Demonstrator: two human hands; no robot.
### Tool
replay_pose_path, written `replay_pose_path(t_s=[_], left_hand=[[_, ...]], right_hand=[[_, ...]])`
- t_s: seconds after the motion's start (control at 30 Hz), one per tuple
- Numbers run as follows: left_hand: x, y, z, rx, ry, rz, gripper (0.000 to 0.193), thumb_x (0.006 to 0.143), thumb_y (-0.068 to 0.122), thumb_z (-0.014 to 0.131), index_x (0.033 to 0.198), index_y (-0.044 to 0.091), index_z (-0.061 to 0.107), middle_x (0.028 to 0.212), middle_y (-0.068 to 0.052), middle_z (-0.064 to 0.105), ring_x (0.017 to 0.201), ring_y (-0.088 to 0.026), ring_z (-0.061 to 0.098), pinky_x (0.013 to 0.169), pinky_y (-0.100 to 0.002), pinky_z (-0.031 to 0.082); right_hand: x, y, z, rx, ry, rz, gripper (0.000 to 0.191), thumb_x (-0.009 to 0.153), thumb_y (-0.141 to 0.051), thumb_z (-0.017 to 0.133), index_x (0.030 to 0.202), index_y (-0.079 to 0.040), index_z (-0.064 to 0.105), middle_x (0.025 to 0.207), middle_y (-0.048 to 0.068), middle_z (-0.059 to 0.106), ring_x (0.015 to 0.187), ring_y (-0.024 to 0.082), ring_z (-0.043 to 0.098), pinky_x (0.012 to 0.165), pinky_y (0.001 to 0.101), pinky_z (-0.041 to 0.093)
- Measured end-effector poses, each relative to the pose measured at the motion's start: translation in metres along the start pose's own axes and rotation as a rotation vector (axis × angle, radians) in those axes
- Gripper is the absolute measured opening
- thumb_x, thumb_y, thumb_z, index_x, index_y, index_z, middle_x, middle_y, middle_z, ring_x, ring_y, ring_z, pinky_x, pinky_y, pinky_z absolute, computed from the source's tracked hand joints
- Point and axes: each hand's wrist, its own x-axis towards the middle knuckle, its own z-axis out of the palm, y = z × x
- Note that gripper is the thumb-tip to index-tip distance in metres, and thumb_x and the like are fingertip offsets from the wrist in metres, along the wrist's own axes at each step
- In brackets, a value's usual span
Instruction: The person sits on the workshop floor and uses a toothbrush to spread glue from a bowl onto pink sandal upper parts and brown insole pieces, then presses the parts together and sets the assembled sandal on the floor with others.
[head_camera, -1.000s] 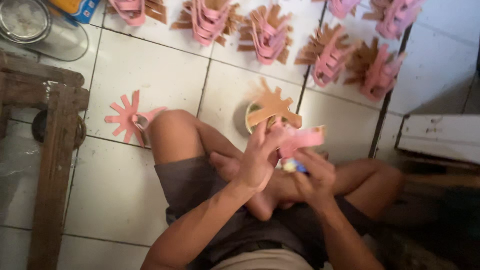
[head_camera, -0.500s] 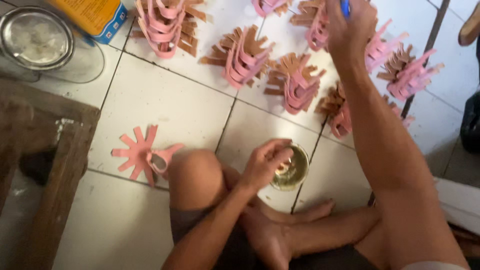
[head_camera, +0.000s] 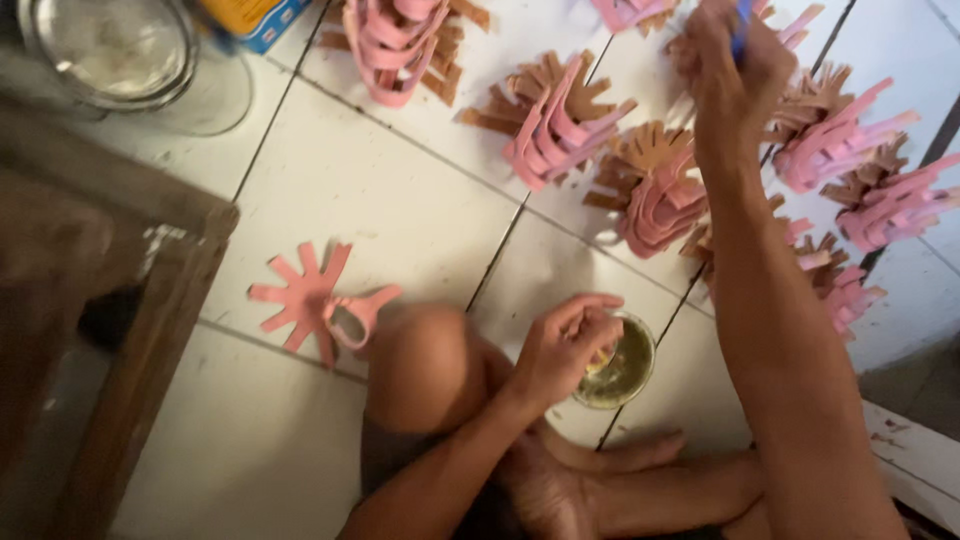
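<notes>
Setting: white tiled floor (head_camera: 330, 190), seen from above, legs crossed on it, one bare knee (head_camera: 425, 365) raised near the middle.
Left hand (head_camera: 565, 345): lowered over a small round dish (head_camera: 620, 365) of yellowish liquid, fingertips pinched together at the dish's near rim; impossible to tell whether anything sits between the fingertips.
Right hand (head_camera: 725, 60): stretched far forward at the top of the frame, curled closed around a small blue object (head_camera: 740, 20), mostly hidden in the fist; hovering over the rows of pink and brown pieces.
Small round dish: on the tile just beyond the crossed legs, straddling a grout line, between the knee and the right forearm.
Pink-and-brown fan pieces (head_camera: 555, 120): stacks of cut strips, brown below and pink on top, laid in rows across the far tiles; one stack (head_camera: 650, 190) directly beside the right forearm, others (head_camera: 860, 170) beyond it.
Flat pink cutout (head_camera: 305, 295): star-like shape with spread fingers, lying alone on the tile just left of the knee, a small pink loop (head_camera: 355, 310) touching it.
Glass jar (head_camera: 130, 55): top left, lid towards the camera, next to a yellow and blue box (head_camera: 255, 18).
Wooden frame (head_camera: 110, 300): dark, worn, along the left edge.
</notes>
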Motion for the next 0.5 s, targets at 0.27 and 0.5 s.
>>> replay_pose_path(t_s=[0.27, 0.5], left_hand=[[-0.074, 0.023, -0.019, 0.410, 0.143, 0.356, 0.029, 0.107, 0.019, 0.061, 0.134, 0.007, 0.065, 0.104, -0.002, 0.070, 0.096, -0.013, 0.065, 0.090, -0.029, 0.055], [-0.154, 0.089, -0.075, 1.486, 0.504, 0.803, 0.039, 0.084, 0.007, 0.069, 0.123, 0.010, 0.070, 0.128, -0.016, 0.068, 0.125, -0.035, 0.062, 0.106, -0.044, 0.048]], right_hand=[[-0.185, 0.002, -0.074, 0.327, 0.094, 0.258, 0.026, 0.115, -0.007, 0.072, 0.093, -0.004, 0.058, 0.082, -0.001, 0.057, 0.068, 0.007, 0.046, 0.060, 0.0228, 0.033], [-0.323, 0.005, -0.143, 0.316, 0.372, 0.571, 0.014, 0.110, -0.012, 0.067, 0.100, -0.004, 0.070, 0.074, 0.001, 0.057, 0.056, 0.006, 0.044, 0.049, 0.0224, 0.028]])
